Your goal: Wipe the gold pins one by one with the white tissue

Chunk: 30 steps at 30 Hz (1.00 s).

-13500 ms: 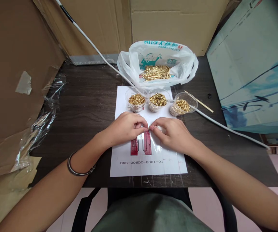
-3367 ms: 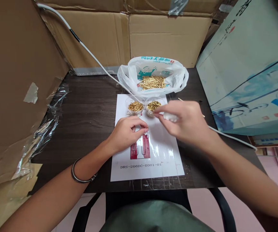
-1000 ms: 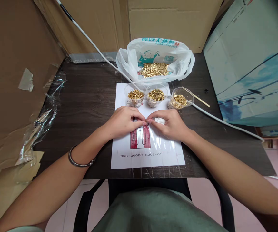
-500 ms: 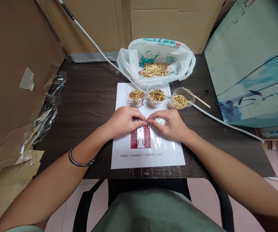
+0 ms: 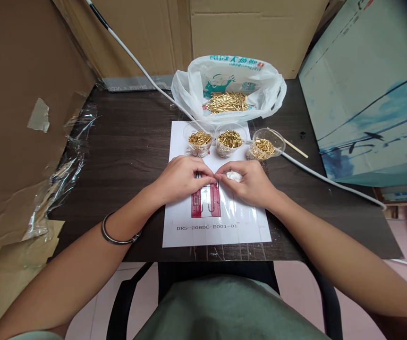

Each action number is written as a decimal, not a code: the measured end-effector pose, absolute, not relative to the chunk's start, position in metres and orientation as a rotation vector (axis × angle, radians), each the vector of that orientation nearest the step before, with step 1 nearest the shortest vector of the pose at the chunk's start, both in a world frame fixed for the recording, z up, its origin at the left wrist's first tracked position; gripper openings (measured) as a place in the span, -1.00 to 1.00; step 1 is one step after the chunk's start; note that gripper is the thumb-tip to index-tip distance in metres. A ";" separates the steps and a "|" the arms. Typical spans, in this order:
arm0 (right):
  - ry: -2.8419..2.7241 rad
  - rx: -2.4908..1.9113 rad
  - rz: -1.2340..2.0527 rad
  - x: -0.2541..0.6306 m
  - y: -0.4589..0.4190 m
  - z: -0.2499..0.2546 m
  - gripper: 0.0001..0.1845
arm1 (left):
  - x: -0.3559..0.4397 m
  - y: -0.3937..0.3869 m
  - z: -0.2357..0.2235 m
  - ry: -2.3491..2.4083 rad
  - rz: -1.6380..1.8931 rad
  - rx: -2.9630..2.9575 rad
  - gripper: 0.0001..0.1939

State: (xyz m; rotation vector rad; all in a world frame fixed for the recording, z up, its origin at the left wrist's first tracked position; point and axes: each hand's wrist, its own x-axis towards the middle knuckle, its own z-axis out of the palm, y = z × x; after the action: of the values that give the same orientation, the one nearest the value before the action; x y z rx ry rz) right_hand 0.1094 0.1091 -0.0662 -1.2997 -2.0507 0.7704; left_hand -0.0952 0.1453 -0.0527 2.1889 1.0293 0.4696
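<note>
My left hand point(image 5: 185, 175) and my right hand point(image 5: 249, 182) meet fingertip to fingertip over a printed white sheet point(image 5: 182, 238). Both are closed in a pinch; whatever lies between the fingertips is too small to make out. A crumpled white wad point(image 5: 234, 176), perhaps tissue, is tucked inside my right hand. Below my fingers, the sheet's red picture point(image 5: 206, 203) is partly covered by my left hand. Just beyond stand a left clear cup point(image 5: 199, 141), a middle clear cup point(image 5: 229, 141) and a right clear cup point(image 5: 265, 145), each holding small gold-coloured metal pins.
Behind the cups, a white plastic bag point(image 5: 185, 94) gapes open with longer gold pins point(image 5: 228, 102) inside. A white cable point(image 5: 143, 73) crosses the dark table point(image 5: 118, 137). A thin wooden stick point(image 5: 295, 147) lies at right. Cardboard point(image 5: 256, 38) walls the back and left.
Almost nothing differs. The white wad in my right hand has shifted very slightly; both hands keep their pinch in the same place.
</note>
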 end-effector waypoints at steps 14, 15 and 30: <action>-1.985 -1.308 0.819 0.107 0.107 -0.063 -0.79 | -0.095 0.144 -0.055 1.027 0.516 2.245 -0.88; -1.977 -1.320 0.822 0.107 0.107 -0.063 -0.78 | -0.095 0.144 -0.055 1.018 0.522 2.249 -0.89; -1.995 -1.386 0.827 0.107 0.108 -0.064 -0.76 | -0.095 0.145 -0.057 1.020 0.516 2.238 -0.90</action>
State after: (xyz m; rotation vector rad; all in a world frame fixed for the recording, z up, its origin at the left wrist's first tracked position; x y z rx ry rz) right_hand 0.1075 0.1077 -0.0639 -1.3857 -1.9949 0.8268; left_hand -0.0947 0.1450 -0.0573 2.2383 1.0197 0.5159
